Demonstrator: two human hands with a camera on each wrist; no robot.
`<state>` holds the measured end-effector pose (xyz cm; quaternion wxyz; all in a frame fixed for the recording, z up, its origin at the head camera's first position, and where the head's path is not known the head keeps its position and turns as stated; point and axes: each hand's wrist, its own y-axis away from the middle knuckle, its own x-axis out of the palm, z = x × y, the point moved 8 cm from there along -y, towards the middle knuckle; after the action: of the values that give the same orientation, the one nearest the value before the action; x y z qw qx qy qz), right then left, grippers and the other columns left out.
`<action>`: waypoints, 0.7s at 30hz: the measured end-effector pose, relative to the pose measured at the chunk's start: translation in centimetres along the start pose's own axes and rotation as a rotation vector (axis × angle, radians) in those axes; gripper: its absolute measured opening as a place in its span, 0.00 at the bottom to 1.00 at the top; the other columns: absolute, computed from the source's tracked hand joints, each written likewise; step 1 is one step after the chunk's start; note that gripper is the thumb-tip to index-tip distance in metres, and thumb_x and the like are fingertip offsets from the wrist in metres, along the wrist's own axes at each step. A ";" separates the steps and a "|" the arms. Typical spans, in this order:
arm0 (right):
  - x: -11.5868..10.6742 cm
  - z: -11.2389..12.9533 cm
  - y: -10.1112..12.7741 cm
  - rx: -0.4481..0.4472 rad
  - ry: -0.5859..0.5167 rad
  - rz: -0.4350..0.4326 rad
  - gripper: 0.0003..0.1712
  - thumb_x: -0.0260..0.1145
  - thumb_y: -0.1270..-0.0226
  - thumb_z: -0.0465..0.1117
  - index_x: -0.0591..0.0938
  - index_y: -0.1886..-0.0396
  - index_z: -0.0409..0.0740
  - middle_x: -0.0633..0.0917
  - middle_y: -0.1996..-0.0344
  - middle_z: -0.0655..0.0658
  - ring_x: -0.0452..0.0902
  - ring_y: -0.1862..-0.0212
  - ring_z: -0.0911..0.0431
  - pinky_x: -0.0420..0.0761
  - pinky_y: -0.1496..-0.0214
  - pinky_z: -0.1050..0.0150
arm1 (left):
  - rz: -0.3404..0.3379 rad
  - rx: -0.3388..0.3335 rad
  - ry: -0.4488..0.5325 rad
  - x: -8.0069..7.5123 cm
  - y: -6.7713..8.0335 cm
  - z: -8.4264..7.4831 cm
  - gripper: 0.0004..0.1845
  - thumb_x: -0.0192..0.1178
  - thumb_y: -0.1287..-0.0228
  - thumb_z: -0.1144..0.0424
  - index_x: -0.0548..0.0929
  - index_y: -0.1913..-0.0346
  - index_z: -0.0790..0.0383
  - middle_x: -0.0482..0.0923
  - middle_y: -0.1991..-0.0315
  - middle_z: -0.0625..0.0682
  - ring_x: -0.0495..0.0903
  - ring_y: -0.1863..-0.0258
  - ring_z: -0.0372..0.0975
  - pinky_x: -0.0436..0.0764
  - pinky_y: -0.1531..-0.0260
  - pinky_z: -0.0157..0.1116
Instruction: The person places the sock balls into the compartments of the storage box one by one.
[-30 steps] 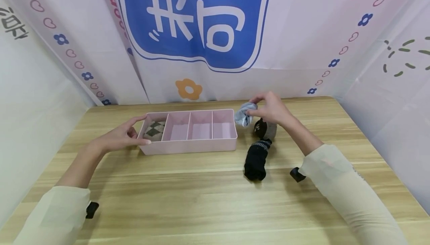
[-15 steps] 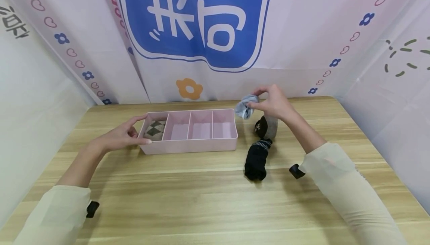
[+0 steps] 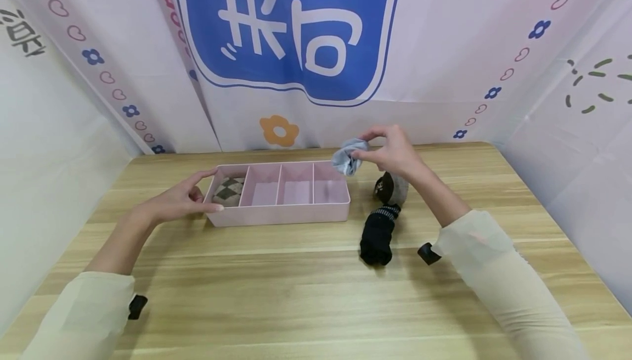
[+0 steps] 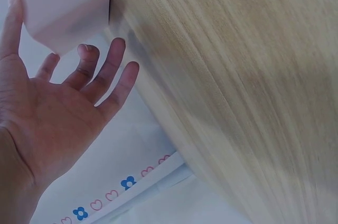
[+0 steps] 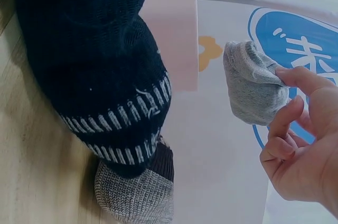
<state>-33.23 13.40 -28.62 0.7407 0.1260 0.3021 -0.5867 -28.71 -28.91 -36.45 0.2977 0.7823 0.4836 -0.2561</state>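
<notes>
A pink box [image 3: 281, 215] with several compartments in a row stands toward the back of the table. My left hand [image 3: 173, 201] holds its left end between thumb and index finger; the other fingers stay off it in the left wrist view. A rolled checkered sock [image 3: 228, 191] lies in the leftmost compartment. My right hand [image 3: 395, 154] pinches a rolled light grey-blue sock [image 3: 348, 159] between thumb and fingers, raised over the back of the box's rightmost compartment. To the right of the box lie a rolled black sock [image 3: 377, 238] with white stripes and a grey-brown sock [image 3: 397, 189].
The wood-grain table [image 3: 276, 294] runs back to a printed cloth wall [image 3: 424, 63] close behind the box. Cloth walls also stand at both sides. The black sock touches or nearly touches the grey-brown one.
My right hand has lifted the light sock and carried it left, from beside the box to over its right end. My left hand and the box have stayed put.
</notes>
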 end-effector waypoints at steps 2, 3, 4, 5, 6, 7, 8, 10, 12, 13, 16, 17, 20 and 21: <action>0.1 0.1 0.0 -0.008 -0.006 -0.001 0.23 0.78 0.36 0.41 0.85 0.46 0.35 0.86 0.48 0.38 0.72 0.84 0.57 0.74 0.80 0.66 | 0.000 -0.002 0.001 0.0 0.0 0.1 0.55 0.71 0.34 0.56 0.44 0.16 0.61 0.68 0.72 0.51 0.68 0.71 0.40 0.70 0.69 0.35; 0.2 0.2 0.0 -0.012 -0.007 -0.001 0.22 0.78 0.36 0.41 0.85 0.46 0.35 0.86 0.48 0.38 0.72 0.84 0.57 0.74 0.80 0.66 | -0.001 -0.002 0.001 0.0 0.0 0.1 0.55 0.71 0.34 0.56 0.44 0.16 0.61 0.68 0.72 0.51 0.68 0.72 0.40 0.70 0.69 0.35; 0.3 0.3 0.0 -0.016 -0.006 0.000 0.22 0.78 0.36 0.41 0.86 0.46 0.35 0.86 0.48 0.38 0.72 0.84 0.57 0.74 0.80 0.66 | -0.001 -0.003 0.002 0.0 0.0 0.1 0.55 0.71 0.34 0.56 0.44 0.16 0.61 0.68 0.72 0.51 0.68 0.72 0.40 0.70 0.69 0.35; 0.4 0.4 0.0 -0.019 -0.006 0.001 0.22 0.78 0.36 0.41 0.86 0.46 0.35 0.86 0.48 0.38 0.72 0.84 0.57 0.74 0.80 0.66 | -0.001 -0.002 0.003 0.0 0.0 0.1 0.55 0.71 0.34 0.56 0.44 0.16 0.61 0.68 0.72 0.51 0.68 0.72 0.40 0.70 0.69 0.35; 0.5 0.5 -0.1 -0.022 -0.006 0.005 0.22 0.78 0.36 0.41 0.86 0.46 0.35 0.86 0.48 0.38 0.72 0.83 0.57 0.74 0.80 0.66 | -0.002 -0.001 0.004 0.0 0.0 0.2 0.55 0.71 0.34 0.56 0.44 0.16 0.61 0.68 0.72 0.51 0.68 0.72 0.40 0.70 0.69 0.36; 0.7 0.5 -0.1 -0.024 -0.010 0.006 0.22 0.78 0.36 0.41 0.86 0.46 0.36 0.86 0.48 0.38 0.72 0.83 0.57 0.74 0.80 0.66 | -0.002 -0.001 0.004 0.0 0.0 0.2 0.55 0.71 0.34 0.57 0.44 0.16 0.61 0.68 0.72 0.51 0.68 0.72 0.40 0.70 0.69 0.35; 0.8 0.6 -0.1 -0.028 -0.011 0.011 0.22 0.78 0.36 0.41 0.86 0.46 0.36 0.86 0.48 0.39 0.72 0.83 0.57 0.74 0.80 0.66 | -0.001 0.000 0.003 0.0 0.0 0.2 0.55 0.71 0.34 0.57 0.44 0.16 0.61 0.68 0.72 0.51 0.68 0.72 0.39 0.70 0.69 0.35; 1.1 0.7 -0.2 -0.029 -0.020 0.021 0.21 0.78 0.36 0.42 0.86 0.47 0.37 0.86 0.49 0.40 0.71 0.83 0.57 0.73 0.80 0.66 | 0.000 0.000 0.004 0.0 0.0 0.2 0.54 0.70 0.33 0.57 0.44 0.16 0.61 0.68 0.72 0.51 0.68 0.72 0.40 0.70 0.69 0.36; 1.4 0.9 -0.3 -0.029 -0.033 0.028 0.20 0.78 0.36 0.41 0.87 0.47 0.38 0.86 0.49 0.41 0.70 0.84 0.57 0.73 0.80 0.67 | 0.003 -0.003 0.007 0.0 0.0 0.2 0.54 0.70 0.33 0.57 0.44 0.16 0.61 0.68 0.72 0.51 0.68 0.71 0.40 0.70 0.69 0.36; 1.5 0.9 -0.3 -0.029 -0.039 0.033 0.20 0.78 0.36 0.41 0.87 0.47 0.38 0.86 0.49 0.41 0.70 0.84 0.58 0.73 0.80 0.67 | 0.004 -0.004 0.008 0.0 0.0 0.2 0.55 0.70 0.33 0.57 0.44 0.16 0.61 0.68 0.72 0.51 0.68 0.71 0.40 0.70 0.69 0.36; 1.9 1.1 -0.4 -0.029 -0.053 0.042 0.20 0.78 0.36 0.41 0.87 0.48 0.38 0.86 0.50 0.42 0.69 0.84 0.58 0.73 0.80 0.67 | 0.006 -0.005 0.011 0.0 0.0 0.1 0.55 0.70 0.33 0.57 0.43 0.16 0.61 0.68 0.72 0.51 0.68 0.71 0.40 0.70 0.69 0.36; 2.0 1.1 -0.4 -0.030 -0.058 0.045 0.20 0.78 0.36 0.41 0.87 0.48 0.38 0.86 0.50 0.42 0.69 0.84 0.58 0.73 0.80 0.67 | 0.006 -0.004 0.011 0.0 0.0 0.1 0.55 0.70 0.33 0.57 0.44 0.16 0.61 0.68 0.72 0.51 0.68 0.71 0.40 0.70 0.69 0.36; 2.3 1.3 -0.4 -0.033 -0.074 0.053 0.19 0.78 0.36 0.41 0.87 0.48 0.38 0.86 0.49 0.42 0.69 0.84 0.58 0.73 0.80 0.67 | 0.003 -0.001 0.011 0.0 0.0 0.0 0.54 0.70 0.33 0.58 0.44 0.16 0.61 0.67 0.72 0.51 0.67 0.71 0.39 0.70 0.69 0.36; 2.4 1.4 -0.4 -0.034 -0.078 0.055 0.19 0.78 0.36 0.41 0.87 0.48 0.38 0.86 0.49 0.42 0.69 0.84 0.58 0.73 0.80 0.67 | 0.002 0.000 0.012 0.0 0.0 0.0 0.54 0.70 0.33 0.58 0.44 0.16 0.61 0.67 0.72 0.51 0.67 0.71 0.39 0.70 0.69 0.36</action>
<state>-32.91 10.63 -28.93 0.7699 0.0985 0.2793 -0.5653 -28.65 -28.89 -36.46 0.2951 0.7842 0.4846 -0.2512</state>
